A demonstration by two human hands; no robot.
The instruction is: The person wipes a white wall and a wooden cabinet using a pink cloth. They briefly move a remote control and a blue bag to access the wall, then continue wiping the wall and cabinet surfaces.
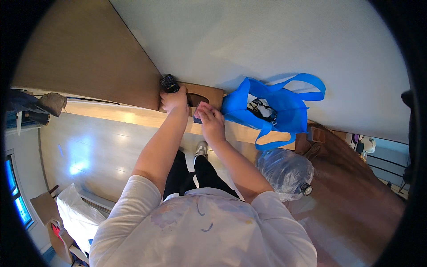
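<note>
My left hand [174,99] is closed round a black remote control [169,83], whose button side shows above the fingers. Beside it lies a brown box [213,95] with a dark oval opening in its top, like a tissue box. My right hand [211,119] is at this box's near edge, its fingers closed on a small pink and dark blue block [201,106] that they partly cover. Just right of the brown box, a blue tote bag [235,108] stands open with dark and white items inside.
These things rest on a narrow wooden ledge [133,114] against a pale wall [249,35]. A brown panel [84,53] rises at the left. Below the bag, a large clear plastic water bottle [284,173] stands near a brown surface [356,196].
</note>
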